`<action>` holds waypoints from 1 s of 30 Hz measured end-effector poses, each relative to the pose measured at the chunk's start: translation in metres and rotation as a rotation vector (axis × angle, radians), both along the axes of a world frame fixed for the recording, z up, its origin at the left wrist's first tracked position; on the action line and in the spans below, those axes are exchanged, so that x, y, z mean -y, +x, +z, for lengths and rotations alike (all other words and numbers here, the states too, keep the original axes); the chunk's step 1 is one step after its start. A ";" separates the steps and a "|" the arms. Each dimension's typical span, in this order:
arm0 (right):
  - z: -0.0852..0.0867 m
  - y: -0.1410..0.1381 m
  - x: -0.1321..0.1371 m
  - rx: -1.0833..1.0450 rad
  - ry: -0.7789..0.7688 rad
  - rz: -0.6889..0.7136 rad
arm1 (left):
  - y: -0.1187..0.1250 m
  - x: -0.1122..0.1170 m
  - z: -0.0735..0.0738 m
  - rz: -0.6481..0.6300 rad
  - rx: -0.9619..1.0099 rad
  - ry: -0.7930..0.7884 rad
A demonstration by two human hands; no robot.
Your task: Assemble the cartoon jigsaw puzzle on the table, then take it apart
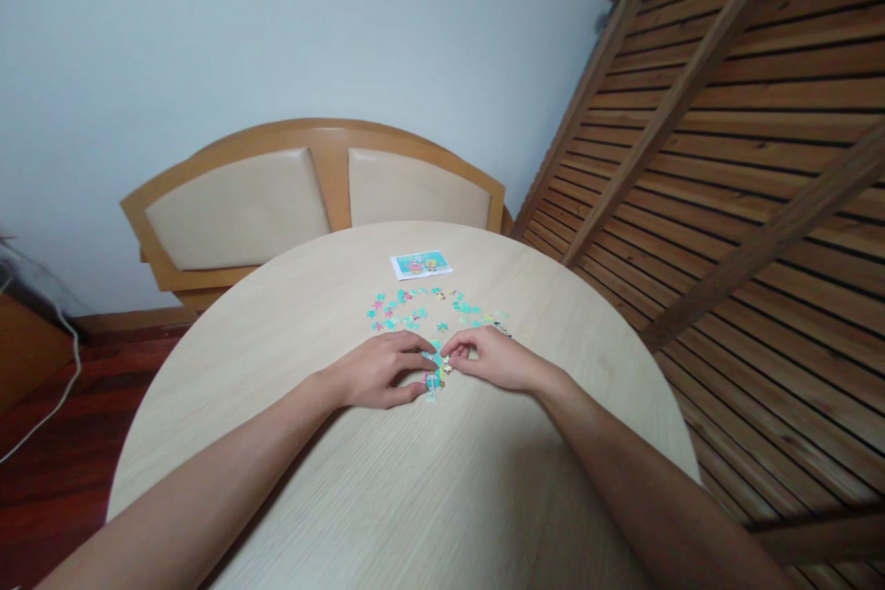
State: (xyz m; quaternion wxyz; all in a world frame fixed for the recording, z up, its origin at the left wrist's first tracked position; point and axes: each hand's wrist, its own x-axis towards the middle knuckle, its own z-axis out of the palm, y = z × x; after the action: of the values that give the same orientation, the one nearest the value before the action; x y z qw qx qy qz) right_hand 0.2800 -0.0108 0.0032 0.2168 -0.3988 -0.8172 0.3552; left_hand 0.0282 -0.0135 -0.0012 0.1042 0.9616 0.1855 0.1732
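Observation:
Both my hands rest on a round pale wooden table point(387, 489). My left hand point(379, 371) and my right hand point(492, 358) meet fingertip to fingertip over a small joined cluster of puzzle pieces point(437, 375), teal with bits of pink and yellow. Each hand pinches at this cluster with thumb and forefinger. Just beyond my fingers lie several loose teal puzzle pieces point(415, 310), scattered in a patch. Farther back lies a small reference picture card point(421, 265), white-edged with a blue cartoon image.
A wooden headboard with two beige padded panels point(311, 194) stands behind the table against the pale wall. A slatted wooden frame point(725, 166) leans at the right. At the left is dark red floor with a white cable point(48, 406).

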 end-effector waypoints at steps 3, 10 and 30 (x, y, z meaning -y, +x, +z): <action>-0.003 0.003 -0.003 0.019 0.027 0.000 | 0.000 0.000 0.000 0.001 0.001 0.001; -0.007 0.002 -0.004 0.096 0.159 0.006 | 0.001 0.000 0.000 -0.004 0.015 0.004; 0.000 0.001 0.000 0.188 0.272 -0.018 | 0.001 0.000 0.000 0.003 -0.007 0.013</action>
State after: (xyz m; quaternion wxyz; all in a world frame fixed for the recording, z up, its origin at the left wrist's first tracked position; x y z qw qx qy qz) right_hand 0.2815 -0.0111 0.0028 0.1944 -0.4044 -0.8709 0.2006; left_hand 0.0288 -0.0138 -0.0009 0.0968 0.9626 0.1861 0.1712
